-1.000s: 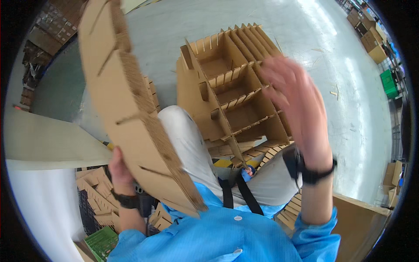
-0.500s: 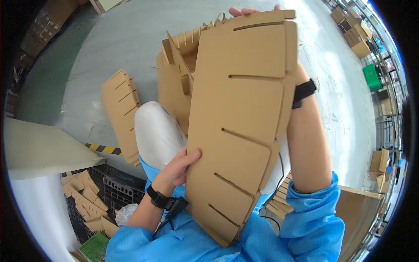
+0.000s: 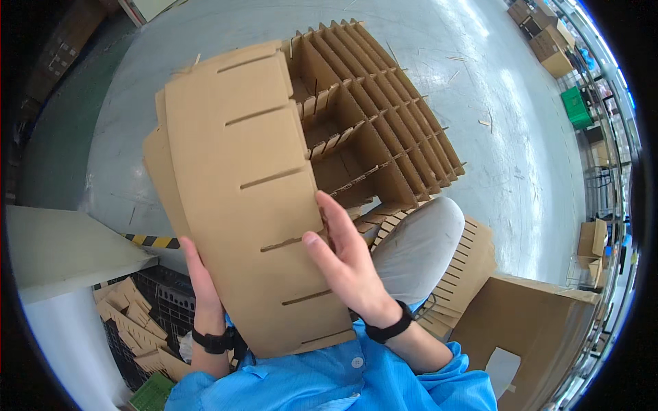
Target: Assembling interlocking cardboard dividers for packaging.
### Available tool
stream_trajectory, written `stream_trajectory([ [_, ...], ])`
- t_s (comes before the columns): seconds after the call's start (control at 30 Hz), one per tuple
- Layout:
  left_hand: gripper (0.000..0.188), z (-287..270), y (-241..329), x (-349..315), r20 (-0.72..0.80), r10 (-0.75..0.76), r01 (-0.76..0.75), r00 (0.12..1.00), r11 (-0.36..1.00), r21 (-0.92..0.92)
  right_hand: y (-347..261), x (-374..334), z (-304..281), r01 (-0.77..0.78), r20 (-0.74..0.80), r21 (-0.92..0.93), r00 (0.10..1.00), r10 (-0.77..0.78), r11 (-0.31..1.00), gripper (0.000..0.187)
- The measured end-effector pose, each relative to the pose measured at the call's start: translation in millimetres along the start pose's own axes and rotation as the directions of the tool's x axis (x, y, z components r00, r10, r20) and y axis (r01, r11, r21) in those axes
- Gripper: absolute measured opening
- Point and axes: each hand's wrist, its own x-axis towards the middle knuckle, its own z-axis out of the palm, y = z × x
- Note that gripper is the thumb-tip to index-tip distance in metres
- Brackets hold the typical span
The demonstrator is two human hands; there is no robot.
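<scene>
A large brown slotted cardboard sheet [image 3: 236,157] lies tilted across my lap, its slots along the right edge. More cardboard [image 3: 159,171] shows under its left edge; I cannot tell how many pieces. My left hand [image 3: 203,284] holds the lower left edge, its thumb along the side and the other fingers hidden beneath. My right hand [image 3: 348,267] grips the right edge lower down, thumb on the face and fingers at the rim. Just beyond stands a cardboard divider grid [image 3: 384,109] of interlocked strips on the floor, partly covered by the sheet.
More slotted sheets [image 3: 473,257] lie beside my right knee [image 3: 425,236]. A large cardboard box [image 3: 528,329] stands at the lower right. At the lower left, cardboard offcuts [image 3: 133,318] rest on a black pallet [image 3: 181,294]. Shelving [image 3: 613,171] runs along the far right.
The sheet has swung to the left, uncovering the divider grid. My right hand has come down from its far end to the near right edge. My left hand has moved left with the sheet.
</scene>
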Motion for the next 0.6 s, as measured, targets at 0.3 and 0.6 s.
stream_trajectory([
  [0.3, 0.067, -9.3, -13.9, -15.2, -0.091, 0.025, -0.03, 0.996, 0.998, -0.057, -11.9, 6.8, -13.7, -0.417, 0.27, 0.297, 0.9, 0.343, 0.859, 0.056],
  [0.6, 0.058, -47.7, -23.9, -7.5, -0.01, -0.214, 0.213, 0.977, 0.975, -0.07, -21.9, 20.2, -13.1, -0.338, 0.223, 0.211, 0.93, 0.292, 0.917, 0.032],
])
